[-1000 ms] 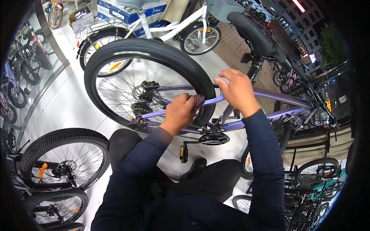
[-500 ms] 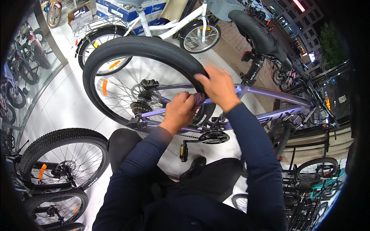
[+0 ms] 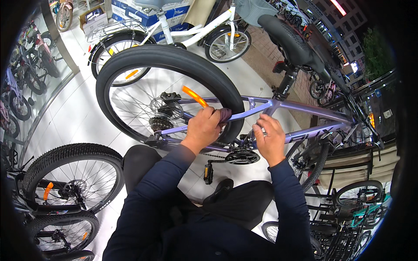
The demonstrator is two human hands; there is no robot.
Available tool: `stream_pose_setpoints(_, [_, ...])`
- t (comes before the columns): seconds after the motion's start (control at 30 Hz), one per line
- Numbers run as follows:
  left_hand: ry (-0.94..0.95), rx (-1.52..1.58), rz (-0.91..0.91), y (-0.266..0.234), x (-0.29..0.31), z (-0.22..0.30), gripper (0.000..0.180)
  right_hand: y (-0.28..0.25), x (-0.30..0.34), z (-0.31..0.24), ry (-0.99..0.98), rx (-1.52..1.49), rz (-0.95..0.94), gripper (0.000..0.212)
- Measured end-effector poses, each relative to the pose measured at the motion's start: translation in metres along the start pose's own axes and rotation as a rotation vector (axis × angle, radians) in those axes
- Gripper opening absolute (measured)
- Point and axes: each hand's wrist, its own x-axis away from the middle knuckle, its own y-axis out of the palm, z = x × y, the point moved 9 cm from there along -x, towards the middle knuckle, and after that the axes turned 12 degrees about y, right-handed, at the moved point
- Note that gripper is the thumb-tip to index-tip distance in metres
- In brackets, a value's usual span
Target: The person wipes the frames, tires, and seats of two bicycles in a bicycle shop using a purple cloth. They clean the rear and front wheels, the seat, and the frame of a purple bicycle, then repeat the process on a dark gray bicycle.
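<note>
Purple bike point(image 3: 315, 110) before the person, left hand point(image 3: 202, 128) grasping a cloth point(image 3: 225, 114) at the frame point(image 3: 244, 114), beside the rear tyre point(image 3: 167, 54), right hand point(image 3: 271, 140) released, fingers bent, near the chainring point(image 3: 242, 157), contact unclear, white bike point(image 3: 198, 34) beyond

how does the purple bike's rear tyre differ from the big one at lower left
The rear tyre on the purple bike looks smooth; the lower-left tyre is knobbly. The rear tyre fills more of the view than the lower-left tyre. The left hand is close to the rear tyre; no hand is near the lower-left tyre. Both are black.
</note>
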Motion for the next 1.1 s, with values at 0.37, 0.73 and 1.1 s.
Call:
stream_pose_setpoints(0.37, [-0.006,0.004,0.007,0.000,0.001,0.000,0.038,0.038,0.070,0.028,0.180,-0.049,-0.213,0.016])
stream_pose_setpoints(0.73, [-0.001,0.018,0.009,0.000,0.003,-0.001,0.036,0.063,0.109,0.029,0.274,-0.092,-0.329,0.015])
stream_pose_setpoints(1.1, [0.006,0.005,0.002,-0.004,0.004,0.001,0.036,0.078,0.159,0.030,0.319,-0.121,-0.420,0.015])
